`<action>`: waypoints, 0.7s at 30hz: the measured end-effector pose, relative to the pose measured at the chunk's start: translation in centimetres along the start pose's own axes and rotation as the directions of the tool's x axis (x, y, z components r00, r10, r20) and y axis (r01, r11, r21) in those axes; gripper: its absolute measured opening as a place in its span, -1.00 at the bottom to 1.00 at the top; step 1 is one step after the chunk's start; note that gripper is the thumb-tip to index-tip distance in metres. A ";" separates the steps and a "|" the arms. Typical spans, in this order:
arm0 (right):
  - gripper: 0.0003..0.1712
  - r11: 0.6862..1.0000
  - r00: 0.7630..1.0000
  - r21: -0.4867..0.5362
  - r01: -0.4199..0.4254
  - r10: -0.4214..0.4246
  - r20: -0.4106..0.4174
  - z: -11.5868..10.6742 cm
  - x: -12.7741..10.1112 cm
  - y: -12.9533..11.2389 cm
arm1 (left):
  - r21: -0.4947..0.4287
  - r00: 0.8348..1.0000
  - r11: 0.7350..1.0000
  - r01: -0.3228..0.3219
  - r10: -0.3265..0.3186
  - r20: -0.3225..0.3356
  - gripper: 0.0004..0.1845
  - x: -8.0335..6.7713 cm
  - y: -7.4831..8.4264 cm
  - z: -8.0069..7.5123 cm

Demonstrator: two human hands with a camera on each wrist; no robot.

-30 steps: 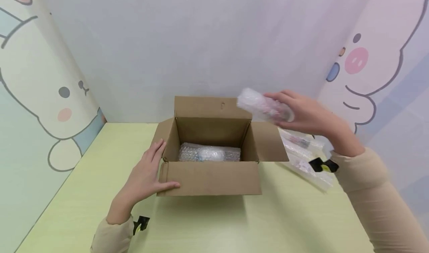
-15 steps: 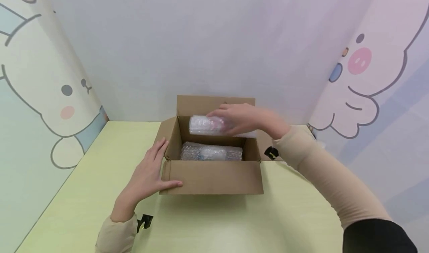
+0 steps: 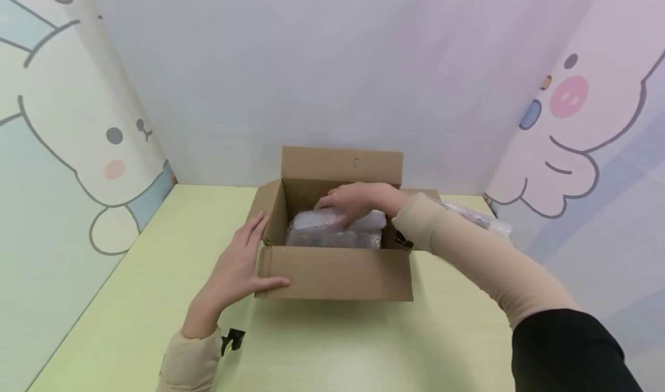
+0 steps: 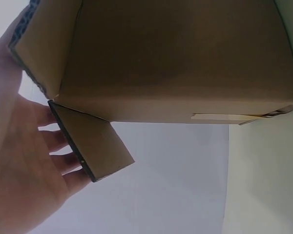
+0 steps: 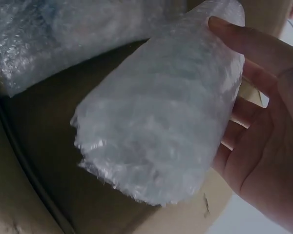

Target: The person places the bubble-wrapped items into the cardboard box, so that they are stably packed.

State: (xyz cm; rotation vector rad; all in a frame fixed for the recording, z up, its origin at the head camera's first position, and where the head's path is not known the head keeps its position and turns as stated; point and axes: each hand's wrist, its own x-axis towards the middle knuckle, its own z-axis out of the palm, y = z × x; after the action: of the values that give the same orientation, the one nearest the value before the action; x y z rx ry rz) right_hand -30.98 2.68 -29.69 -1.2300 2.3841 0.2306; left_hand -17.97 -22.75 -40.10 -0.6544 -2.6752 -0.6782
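An open cardboard box (image 3: 332,273) stands on the table with its flaps spread. My left hand (image 3: 236,271) rests on the box's left corner, fingers fairly straight against the side flap (image 4: 93,146) and thumb across the front flap. Inside the box, my right hand (image 3: 355,201) grips a bubble-wrapped roll (image 5: 156,112), thumb on one side and fingers round the other. Something pinkish shows faintly through its wrap in the head view. Another bubble-wrapped package (image 5: 88,34) lies in the box beside the roll, nearer the box's front wall.
More clear-wrapped packages (image 3: 480,219) lie on the table right of the box, partly hidden by my right sleeve. A pale wall (image 3: 332,74) rises close behind the box, with cartoon animals on the side panels.
My right hand has carried the wrapped roll from above the right flap leftward and down into the box. My left hand stays on the box corner.
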 end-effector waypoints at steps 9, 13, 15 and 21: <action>-0.24 0.996 0.987 0.081 0.031 -0.043 0.153 1.5 2.2 -0.1 | 0.002 1.000 1.000 -0.014 0.014 -0.009 0.35 0.0 0.2 0.2; -0.25 0.991 0.985 0.118 0.058 -0.076 0.154 2.1 2.7 0.3 | 0.001 1.000 1.000 -0.012 0.012 -0.009 0.35 0.1 0.5 0.2; -0.27 0.989 0.984 0.122 0.084 -0.102 0.149 2.4 3.0 0.3 | 0.002 1.000 1.000 -0.007 0.007 -0.010 0.35 0.1 0.7 0.2; -0.34 0.987 0.975 0.081 0.136 -0.148 0.168 3.3 3.4 0.2 | 0.010 1.000 1.000 0.012 -0.012 -0.002 0.36 0.1 1.2 0.1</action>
State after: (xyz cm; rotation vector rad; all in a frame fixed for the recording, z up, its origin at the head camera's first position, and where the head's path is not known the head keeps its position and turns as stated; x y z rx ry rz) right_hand -31.79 1.46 -34.22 -1.2866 2.1281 0.2000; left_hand -17.44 -21.69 -39.72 -0.6351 -2.6812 -0.6681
